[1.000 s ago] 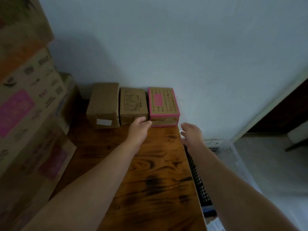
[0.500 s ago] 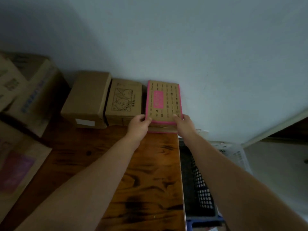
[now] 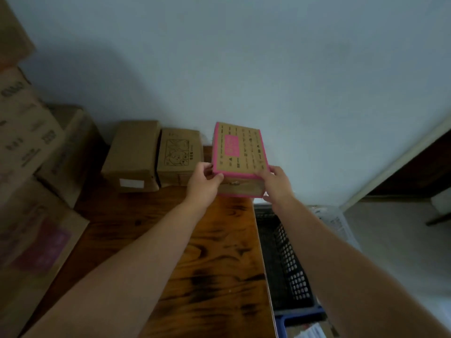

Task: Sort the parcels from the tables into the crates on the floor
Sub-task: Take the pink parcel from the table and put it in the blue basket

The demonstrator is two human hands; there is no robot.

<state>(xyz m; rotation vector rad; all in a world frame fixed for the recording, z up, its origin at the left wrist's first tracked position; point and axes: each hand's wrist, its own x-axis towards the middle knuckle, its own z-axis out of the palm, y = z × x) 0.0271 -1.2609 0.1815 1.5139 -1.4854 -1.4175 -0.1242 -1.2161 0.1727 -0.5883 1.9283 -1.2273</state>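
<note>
Left hand [image 3: 203, 184] and right hand [image 3: 277, 185] grip the near corners of a pink-edged brown cardboard parcel [image 3: 240, 152], tilted above the dark wooden table [image 3: 214, 252], not yet in the black perforated plastic crate [image 3: 288, 264] alongside, while two brown cardboard boxes [image 3: 133, 154] wait.

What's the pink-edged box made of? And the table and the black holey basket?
Pink-edged box: matte brown cardboard, printed, pink along its edges. Table: probably varnished wood, showing dark grain and shine. Black crate: likely moulded plastic, with a regular grid of holes.
</note>
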